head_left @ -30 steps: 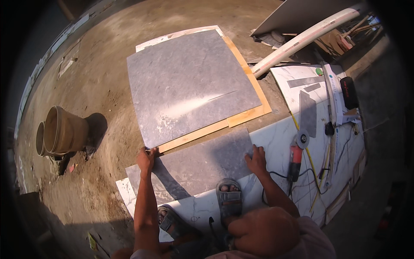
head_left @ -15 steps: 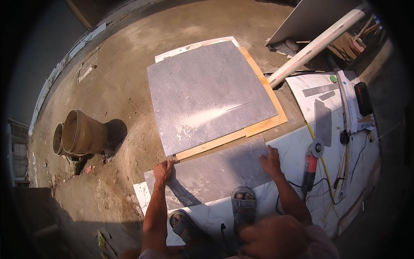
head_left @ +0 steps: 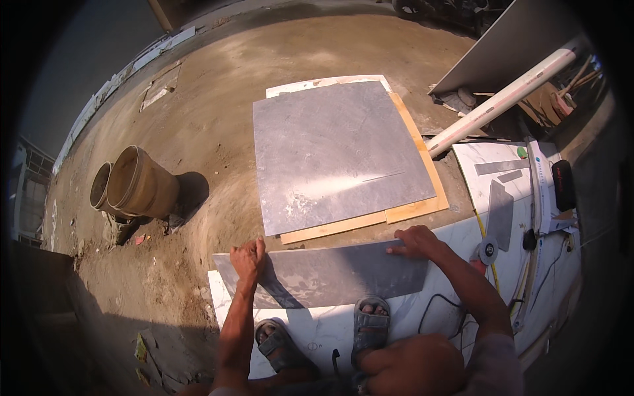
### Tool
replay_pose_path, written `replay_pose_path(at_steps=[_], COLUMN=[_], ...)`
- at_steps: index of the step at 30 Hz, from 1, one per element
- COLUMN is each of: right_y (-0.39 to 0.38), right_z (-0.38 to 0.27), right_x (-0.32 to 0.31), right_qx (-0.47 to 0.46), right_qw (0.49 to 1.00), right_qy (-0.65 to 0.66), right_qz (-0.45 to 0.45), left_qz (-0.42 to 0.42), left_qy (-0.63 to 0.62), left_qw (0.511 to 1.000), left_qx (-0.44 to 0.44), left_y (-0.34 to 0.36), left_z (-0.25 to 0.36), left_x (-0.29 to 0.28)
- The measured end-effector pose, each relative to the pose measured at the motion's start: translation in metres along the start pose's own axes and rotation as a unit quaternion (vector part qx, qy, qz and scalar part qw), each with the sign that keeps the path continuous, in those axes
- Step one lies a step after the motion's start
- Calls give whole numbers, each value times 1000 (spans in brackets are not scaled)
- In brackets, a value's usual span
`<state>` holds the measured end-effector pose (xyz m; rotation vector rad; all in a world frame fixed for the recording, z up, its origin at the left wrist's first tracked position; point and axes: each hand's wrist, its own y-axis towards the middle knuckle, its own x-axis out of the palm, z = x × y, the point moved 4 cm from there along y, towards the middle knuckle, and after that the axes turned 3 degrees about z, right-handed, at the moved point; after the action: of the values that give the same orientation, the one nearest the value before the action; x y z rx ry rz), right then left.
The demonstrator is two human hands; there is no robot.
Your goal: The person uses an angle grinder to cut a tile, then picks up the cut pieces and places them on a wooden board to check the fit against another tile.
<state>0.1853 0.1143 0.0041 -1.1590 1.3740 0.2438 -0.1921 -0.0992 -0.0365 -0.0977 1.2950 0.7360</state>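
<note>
A long grey tile strip (head_left: 343, 274) is in front of my feet, over a white marble-patterned slab (head_left: 422, 317). Its far edge looks tipped up toward me. My left hand (head_left: 247, 259) is closed over that far edge near the left end. Closer to the right end, my right hand (head_left: 416, 243) grips the same edge, thumb on the near face and fingers behind it. Just beyond the strip lies a large grey tile (head_left: 337, 155) with white dust on it, stacked over a tan board (head_left: 416, 210). The strip's back face is hidden.
An angle grinder (head_left: 486, 253) with a cord lies right of my forearm. Beyond it are narrow grey offcuts (head_left: 500, 214) and a yellow tape (head_left: 481, 224). A white pipe (head_left: 502, 99) slants at far right. Two buckets (head_left: 142, 181) stand on the dirt at left.
The strip's far edge has tilted up toward me. My right hand has shifted from the strip's right end onto its far edge. The whole view has also shifted.
</note>
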Motion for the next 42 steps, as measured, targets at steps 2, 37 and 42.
replay_pose_path(at_steps=[2, 37, 42], right_y=[-13, 4, 34], right_z=[4, -31, -49], right_x=[-2, 61, 105], right_qx=[27, 146, 197], right_qw=[999, 735, 732], right_qy=[32, 597, 586], right_qz=[35, 288, 287], left_qz=[21, -255, -157], left_qy=[-5, -749, -532], left_qw=[1000, 496, 716], left_qx=[15, -358, -424], left_y=[4, 11, -17], left_z=[9, 95, 59], left_x=[-8, 28, 68])
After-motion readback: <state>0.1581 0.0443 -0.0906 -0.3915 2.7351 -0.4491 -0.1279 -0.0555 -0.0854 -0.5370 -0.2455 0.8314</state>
